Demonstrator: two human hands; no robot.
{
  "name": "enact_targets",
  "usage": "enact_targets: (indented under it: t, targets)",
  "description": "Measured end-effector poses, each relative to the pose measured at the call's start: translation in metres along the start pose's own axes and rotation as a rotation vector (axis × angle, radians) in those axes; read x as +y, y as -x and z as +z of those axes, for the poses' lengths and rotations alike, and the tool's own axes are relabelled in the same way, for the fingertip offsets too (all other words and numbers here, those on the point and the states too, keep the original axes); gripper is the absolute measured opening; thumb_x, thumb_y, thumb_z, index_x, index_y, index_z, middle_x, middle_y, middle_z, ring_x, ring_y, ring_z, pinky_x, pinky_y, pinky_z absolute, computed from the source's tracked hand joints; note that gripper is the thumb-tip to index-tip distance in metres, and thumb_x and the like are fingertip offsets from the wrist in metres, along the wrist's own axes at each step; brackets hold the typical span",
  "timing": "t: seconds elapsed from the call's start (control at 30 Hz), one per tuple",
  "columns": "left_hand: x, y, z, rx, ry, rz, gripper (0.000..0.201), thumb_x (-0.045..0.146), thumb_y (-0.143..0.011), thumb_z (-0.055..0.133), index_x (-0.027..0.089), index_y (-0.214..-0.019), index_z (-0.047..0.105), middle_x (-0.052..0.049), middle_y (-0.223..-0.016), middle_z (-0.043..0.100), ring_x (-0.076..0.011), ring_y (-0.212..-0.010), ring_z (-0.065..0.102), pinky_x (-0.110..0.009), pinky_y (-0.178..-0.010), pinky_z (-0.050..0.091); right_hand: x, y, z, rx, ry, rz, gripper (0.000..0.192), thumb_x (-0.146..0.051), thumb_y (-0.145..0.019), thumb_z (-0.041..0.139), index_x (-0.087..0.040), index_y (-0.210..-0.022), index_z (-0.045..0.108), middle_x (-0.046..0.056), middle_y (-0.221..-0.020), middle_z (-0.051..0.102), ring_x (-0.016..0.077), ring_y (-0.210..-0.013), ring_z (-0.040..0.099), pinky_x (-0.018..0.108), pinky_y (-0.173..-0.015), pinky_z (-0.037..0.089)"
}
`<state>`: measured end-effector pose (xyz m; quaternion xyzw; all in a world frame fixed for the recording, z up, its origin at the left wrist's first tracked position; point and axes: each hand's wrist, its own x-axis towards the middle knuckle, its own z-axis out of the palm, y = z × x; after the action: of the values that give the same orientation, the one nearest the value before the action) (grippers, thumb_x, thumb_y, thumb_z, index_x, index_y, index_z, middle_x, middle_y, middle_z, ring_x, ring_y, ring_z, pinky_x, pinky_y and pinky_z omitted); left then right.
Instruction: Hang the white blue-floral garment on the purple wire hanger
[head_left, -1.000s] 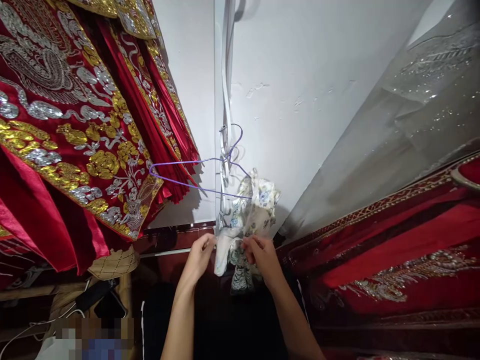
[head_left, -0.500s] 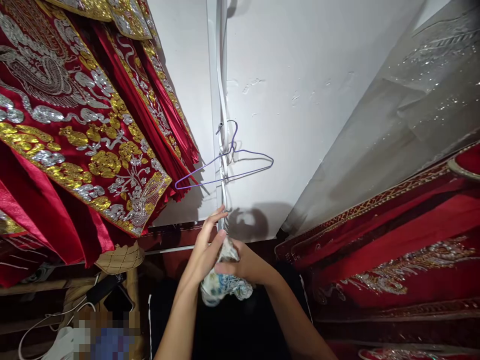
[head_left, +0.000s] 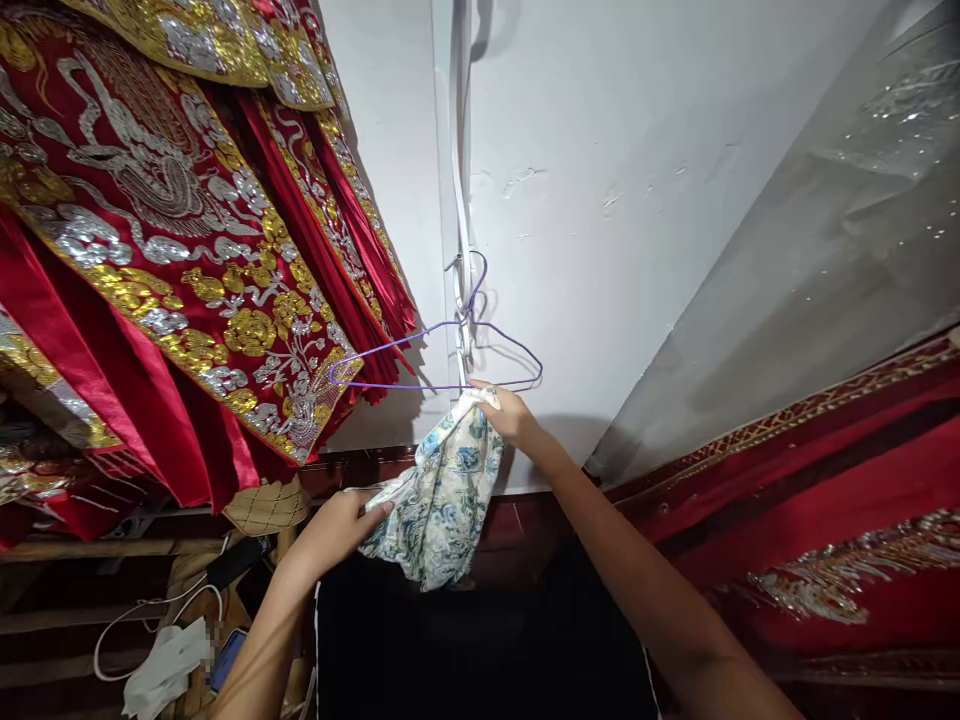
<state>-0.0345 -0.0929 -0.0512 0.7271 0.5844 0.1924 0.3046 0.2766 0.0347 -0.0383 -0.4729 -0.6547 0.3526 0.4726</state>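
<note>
A white garment with blue and green flowers (head_left: 450, 485) is stretched between my two hands; its exact kind I cannot make out. My right hand (head_left: 510, 412) pinches its upper edge, right at the lower bar of a purple wire hanger (head_left: 420, 386). Lower down, my left hand (head_left: 346, 522) grips the garment's left side between thumb and fingers. The hanger hangs by a white cord (head_left: 463, 190) on the wall, its hook upward. Whether the cloth touches the hanger's bar is unclear.
Red embroidered garments with gold and silver sequins (head_left: 247, 330) hang on the left. More red beaded fabric (head_left: 840, 520) lies to the right, below a clear plastic cover (head_left: 750, 330). A wooden stand at lower left bears a white cable (head_left: 112, 640) and a dark phone (head_left: 253, 590).
My hands were close together around the bunched garment. Now they are apart, the right raised to the hanger and the left lower, with the cloth spread out between them.
</note>
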Motion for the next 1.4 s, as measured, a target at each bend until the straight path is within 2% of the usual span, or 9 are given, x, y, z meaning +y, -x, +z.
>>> enact_targets:
  t: [0.23, 0.37, 0.5, 0.6, 0.8, 1.07, 1.17, 1.27, 1.4]
  targets:
    - [0.004, -0.019, -0.009, 0.029, -0.164, -0.033, 0.035, 0.051, -0.086, 0.058, 0.020, -0.087, 0.073, -0.011, -0.085, 0.074, -0.0280, -0.082, 0.069, -0.028, -0.070, 0.040, 0.013, 0.037, -0.035, 0.032, 0.222, -0.120, 0.027, -0.022, -0.083, 0.050, -0.021, -0.095, 0.074, 0.004, -0.086, 0.074, 0.0209, -0.079, 0.064, 0.031, -0.075, 0.047]
    - [0.032, -0.044, -0.023, 0.219, -0.246, 0.058, 0.033, 0.048, -0.087, 0.056, 0.020, -0.098, 0.070, -0.011, -0.096, 0.074, -0.0286, -0.092, 0.068, -0.030, -0.078, 0.044, 0.000, 0.049, -0.076, 0.061, 0.250, -0.137, 0.019, -0.029, -0.082, 0.056, -0.020, -0.084, 0.072, 0.002, -0.078, 0.071, 0.0186, -0.070, 0.059, 0.029, -0.065, 0.043]
    - [0.061, -0.065, -0.040, 0.384, -0.284, 0.153, 0.028, 0.044, -0.091, 0.048, 0.020, -0.088, 0.063, -0.007, -0.089, 0.071, -0.0242, -0.082, 0.064, -0.030, -0.074, 0.043, -0.023, 0.058, -0.101, 0.032, 0.243, -0.068, 0.022, -0.039, -0.085, 0.059, -0.020, -0.079, 0.069, 0.001, -0.073, 0.066, 0.0172, -0.067, 0.057, 0.026, -0.059, 0.040]
    - [0.068, -0.080, -0.045, 0.390, -0.314, 0.182, 0.025, 0.040, -0.091, 0.047, 0.020, -0.082, 0.059, -0.006, -0.085, 0.068, -0.0229, -0.078, 0.061, -0.030, -0.071, 0.041, -0.029, 0.064, -0.102, 0.002, 0.254, -0.091, 0.019, -0.036, -0.085, 0.058, -0.020, -0.081, 0.067, 0.001, -0.074, 0.066, 0.0177, -0.070, 0.058, 0.026, -0.062, 0.041]
    - [0.051, -0.089, -0.042, 0.045, -0.296, 0.129, 0.021, 0.037, -0.085, 0.053, 0.020, -0.074, 0.059, -0.005, -0.080, 0.067, -0.0222, -0.076, 0.061, -0.030, -0.071, 0.042, -0.012, 0.067, -0.091, 0.041, 0.247, -0.132, 0.011, -0.027, -0.080, 0.060, -0.021, -0.083, 0.068, 0.001, -0.079, 0.069, 0.0188, -0.073, 0.061, 0.027, -0.064, 0.043]
    - [0.088, -0.071, -0.077, 0.432, -0.260, 0.363, 0.014, 0.028, -0.085, 0.053, 0.020, -0.073, 0.053, -0.007, -0.103, 0.068, -0.0244, -0.099, 0.062, -0.033, -0.088, 0.045, -0.009, 0.060, -0.089, -0.022, 0.257, -0.140, 0.012, -0.029, -0.079, 0.061, -0.020, -0.072, 0.066, 0.001, -0.071, 0.067, 0.0189, -0.068, 0.060, 0.028, -0.062, 0.043]
    - [0.103, -0.085, -0.075, 0.408, -0.156, 0.460, 0.008, 0.024, -0.084, 0.054, 0.019, -0.084, 0.059, -0.005, -0.106, 0.069, -0.0229, -0.100, 0.063, -0.032, -0.089, 0.046, -0.011, 0.068, -0.075, -0.065, 0.208, -0.131, 0.012, -0.030, -0.080, 0.062, -0.020, -0.078, 0.069, 0.001, -0.074, 0.069, 0.0204, -0.071, 0.063, 0.029, -0.064, 0.047]
    - [0.106, -0.102, -0.066, 0.332, -0.043, 0.524, 0.029, 0.026, -0.088, 0.053, 0.020, -0.116, 0.060, -0.006, -0.107, 0.071, -0.0203, -0.094, 0.066, -0.032, -0.085, 0.049, -0.018, 0.082, -0.066, -0.035, 0.140, -0.143, 0.024, -0.031, -0.082, 0.060, -0.021, -0.100, 0.074, 0.005, -0.097, 0.075, 0.0245, -0.092, 0.069, 0.032, -0.078, 0.052]
    - [0.099, -0.110, -0.064, 0.251, -0.018, 0.546, 0.034, 0.029, -0.097, 0.044, 0.020, -0.126, 0.059, -0.006, -0.103, 0.072, -0.0183, -0.084, 0.066, -0.030, -0.078, 0.050, -0.039, 0.095, -0.087, 0.180, 0.230, -0.117, 0.050, -0.035, -0.081, 0.065, -0.023, -0.130, 0.065, 0.006, -0.105, 0.075, 0.0245, -0.097, 0.069, 0.032, -0.082, 0.054]
